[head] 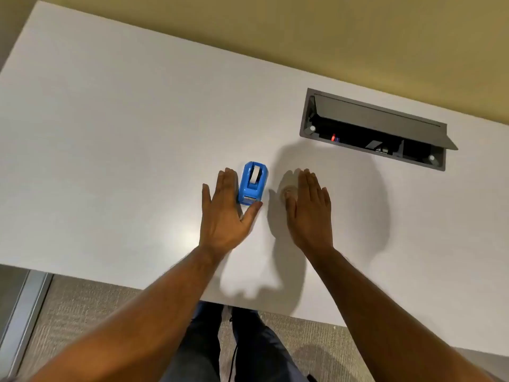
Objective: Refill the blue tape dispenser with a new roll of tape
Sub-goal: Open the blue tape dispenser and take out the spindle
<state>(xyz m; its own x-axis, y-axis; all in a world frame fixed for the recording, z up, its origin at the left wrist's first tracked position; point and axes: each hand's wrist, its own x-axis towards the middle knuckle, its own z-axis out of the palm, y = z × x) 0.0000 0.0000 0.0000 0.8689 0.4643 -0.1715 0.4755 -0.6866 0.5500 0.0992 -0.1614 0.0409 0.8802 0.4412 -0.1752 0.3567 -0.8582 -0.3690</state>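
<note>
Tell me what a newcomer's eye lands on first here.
The blue tape dispenser stands out mid-table on the white table, between two flat open hands: the left hand right beside it, the right hand apart. Next comes the grey cable box with its lid raised, at the far right.

A white desk (110, 133) filled most of the view. Near its far right edge a grey cable box (374, 130) was set into the top, its lid tilted open, a small red light (333, 137) showing inside. Beyond the near edge lay grey carpet (91, 310)
</note>
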